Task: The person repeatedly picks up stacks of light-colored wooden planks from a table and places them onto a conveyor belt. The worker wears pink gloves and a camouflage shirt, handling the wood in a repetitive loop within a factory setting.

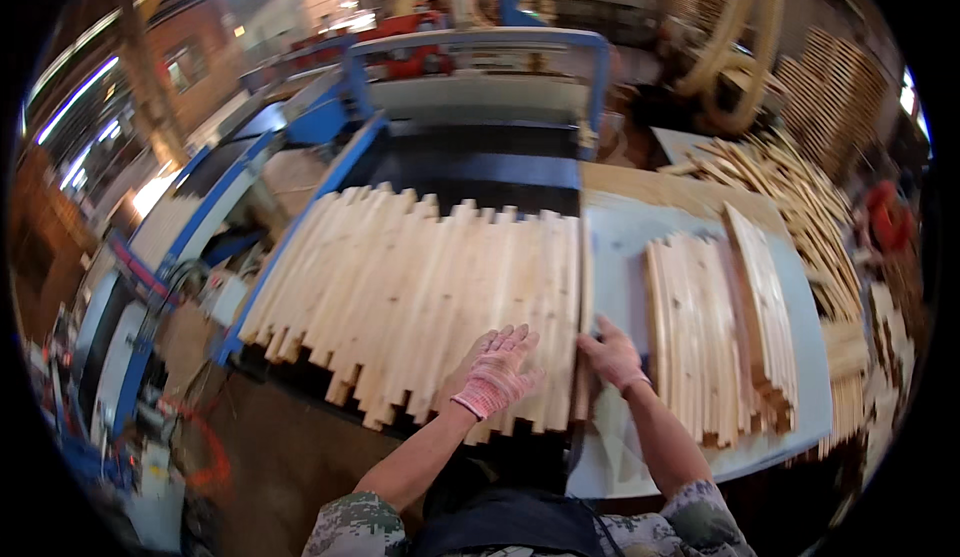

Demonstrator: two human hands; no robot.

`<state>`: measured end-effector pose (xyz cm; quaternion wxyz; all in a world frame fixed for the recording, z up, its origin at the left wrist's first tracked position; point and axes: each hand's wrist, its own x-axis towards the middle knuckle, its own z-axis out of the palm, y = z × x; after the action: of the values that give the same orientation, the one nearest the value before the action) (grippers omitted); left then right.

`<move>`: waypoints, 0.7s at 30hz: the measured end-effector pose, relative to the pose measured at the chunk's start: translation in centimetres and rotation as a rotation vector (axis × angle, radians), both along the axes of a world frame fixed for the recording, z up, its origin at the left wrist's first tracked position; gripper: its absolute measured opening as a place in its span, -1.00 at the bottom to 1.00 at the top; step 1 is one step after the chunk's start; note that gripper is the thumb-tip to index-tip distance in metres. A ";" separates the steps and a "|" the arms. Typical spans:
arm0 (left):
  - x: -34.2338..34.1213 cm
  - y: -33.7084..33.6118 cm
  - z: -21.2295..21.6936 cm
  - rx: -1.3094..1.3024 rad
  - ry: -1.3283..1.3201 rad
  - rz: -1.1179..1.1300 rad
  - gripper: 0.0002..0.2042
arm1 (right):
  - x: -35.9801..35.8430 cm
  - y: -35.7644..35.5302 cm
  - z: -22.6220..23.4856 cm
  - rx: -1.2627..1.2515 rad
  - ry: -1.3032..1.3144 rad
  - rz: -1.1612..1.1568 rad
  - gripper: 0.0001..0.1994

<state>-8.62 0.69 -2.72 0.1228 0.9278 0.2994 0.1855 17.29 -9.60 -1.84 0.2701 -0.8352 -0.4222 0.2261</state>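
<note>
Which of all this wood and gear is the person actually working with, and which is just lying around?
In hand:
left hand flat on the wooden slats on the conveyor belt
right hand at their right edge

Lying about:
slat stack on the grey table
loose slat heap

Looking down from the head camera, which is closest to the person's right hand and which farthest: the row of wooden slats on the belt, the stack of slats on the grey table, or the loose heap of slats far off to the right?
From the right hand:
1. Row of slats on the belt, touching it on its left.
2. Stack of slats on the grey table, just to its right, apart.
3. Loose heap of slats, far right and beyond the table.
</note>
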 end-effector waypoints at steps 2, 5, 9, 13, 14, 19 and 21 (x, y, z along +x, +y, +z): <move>-5.5 2.3 -0.8 0.008 -0.134 0.139 -0.29 | -0.6 0.1 -0.3 0.069 0.192 0.000 -0.17; -17.5 6.3 0.0 -0.059 -0.288 0.441 -0.25 | -1.1 1.0 -2.4 0.117 0.101 -0.030 -0.24; -33.3 12.4 0.1 0.010 -0.094 0.961 -0.09 | -4.4 2.0 -1.5 0.181 -0.195 -0.005 -0.27; -43.3 18.1 4.6 0.051 0.175 1.258 -0.02 | -4.8 -0.5 -0.1 0.208 -0.382 -0.067 -0.22; -45.2 19.7 4.9 0.100 0.232 1.301 -0.03 | -4.7 -1.7 0.6 0.204 -0.330 -0.132 -0.22; -52.0 25.9 7.1 0.023 0.309 1.222 -0.16 | -6.0 -5.7 5.7 -0.014 -0.320 -0.212 -0.32; -57.7 26.8 5.0 0.108 0.318 1.228 -0.18 | -5.4 -5.0 5.0 -0.113 -0.521 -0.147 -0.35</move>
<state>-66.32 27.50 2.26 -0.0991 0.6084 0.7815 0.0969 11.89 -14.56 3.12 0.1210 -0.9074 -0.4024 0.0064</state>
